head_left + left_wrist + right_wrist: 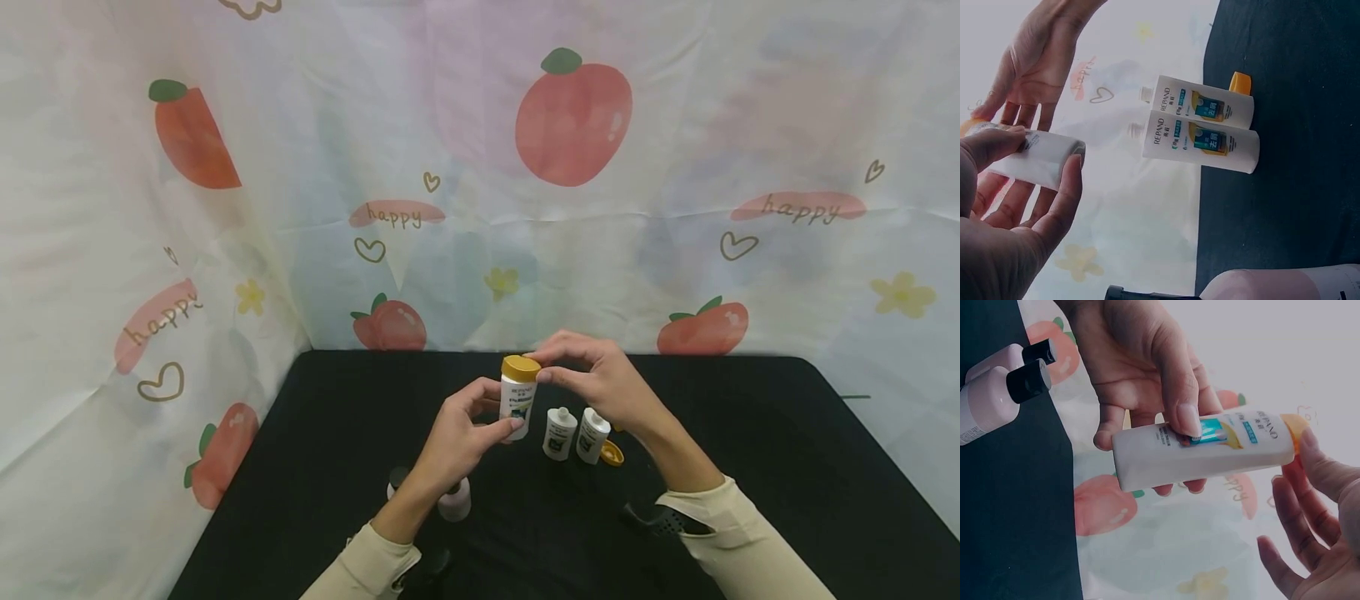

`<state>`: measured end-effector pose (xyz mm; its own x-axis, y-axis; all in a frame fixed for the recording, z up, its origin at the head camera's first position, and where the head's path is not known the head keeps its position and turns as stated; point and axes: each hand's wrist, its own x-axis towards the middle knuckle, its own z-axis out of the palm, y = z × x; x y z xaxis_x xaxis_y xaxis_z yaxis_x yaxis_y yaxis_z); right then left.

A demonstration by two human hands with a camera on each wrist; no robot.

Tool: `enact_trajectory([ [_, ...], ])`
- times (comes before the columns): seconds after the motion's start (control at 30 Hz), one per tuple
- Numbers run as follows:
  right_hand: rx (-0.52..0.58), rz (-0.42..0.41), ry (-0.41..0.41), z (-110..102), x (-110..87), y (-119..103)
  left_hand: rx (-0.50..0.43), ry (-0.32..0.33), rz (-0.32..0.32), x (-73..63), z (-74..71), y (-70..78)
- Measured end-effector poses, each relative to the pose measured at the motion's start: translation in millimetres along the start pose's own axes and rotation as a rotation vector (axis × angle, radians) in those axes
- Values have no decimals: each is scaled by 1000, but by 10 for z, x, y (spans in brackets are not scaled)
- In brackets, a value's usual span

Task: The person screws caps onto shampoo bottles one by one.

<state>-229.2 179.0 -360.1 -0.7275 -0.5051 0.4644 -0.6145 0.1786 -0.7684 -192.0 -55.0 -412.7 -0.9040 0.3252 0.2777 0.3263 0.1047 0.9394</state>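
Backdrop: pale cloth, fruit, flower, heart and "happy" prints; fills 9 through 12 to 3 o'clock behind the counter.
Counter: black-covered counter, everything loose stands or lies on it.
Sleeves: cream sleeves, one entering from 7 o'clock, other from 5.
Right hand: right hand, thumb and index closed in a pinch on the cap at its 9 o'clock; other fingers loose, off the bottle in the right wrist view.
Left hand: left hand, fingers curled round the bottle body, thumb across label; bottle at its 2 o'clock.
Pink bottles: two, black caps. Nearer-center pink bottle at 7 o'clock of the held bottle; other pink bottle at 8, mostly behind left forearm in the head view.
Held bottle: white held bottle, label reads REPAND, near upright, raised off the counter between both hands, cap end up.
Standing white bottles: left one and right one, upright, bare nozzles, same label, both at held bottle's 4 o'clock. Just beside each other; can't tell if touching.
Yellow cap: yellow cap, seated on held bottle, right fingertips on it.
Loose caps: one loose cap at 4 o'clock of right standing bottle; second loose cap at its 3, partly hidden by right hand.
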Motion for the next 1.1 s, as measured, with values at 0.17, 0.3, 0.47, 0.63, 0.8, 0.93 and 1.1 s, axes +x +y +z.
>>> enact_trajectory([
  [0.17, 38, -19, 14, 3, -5, 27, 7, -21, 6, -7, -7, 2],
  [0.3, 54, -17, 10, 7, 0, 34, 20, -22, 11, -9, -11, 8],
  [0.47, 80, -3, -13, -2, 5, 45, 29, -44, 18, -13, -20, 7],
  [0.63, 148, 13, -95, -14, 17, 73, 32, -83, 18, -12, -25, 6],
  [0.8, 248, -20, -216, 0, 42, 87, 17, -101, 20, -11, -21, 12],
  [0.93, 298, -12, -263, 16, 41, 82, 3, -101, 11, -22, -13, 6],
  [1.1, 262, 19, -238, 23, 28, 67, 9, -87, 6, -32, 0, 3],
])
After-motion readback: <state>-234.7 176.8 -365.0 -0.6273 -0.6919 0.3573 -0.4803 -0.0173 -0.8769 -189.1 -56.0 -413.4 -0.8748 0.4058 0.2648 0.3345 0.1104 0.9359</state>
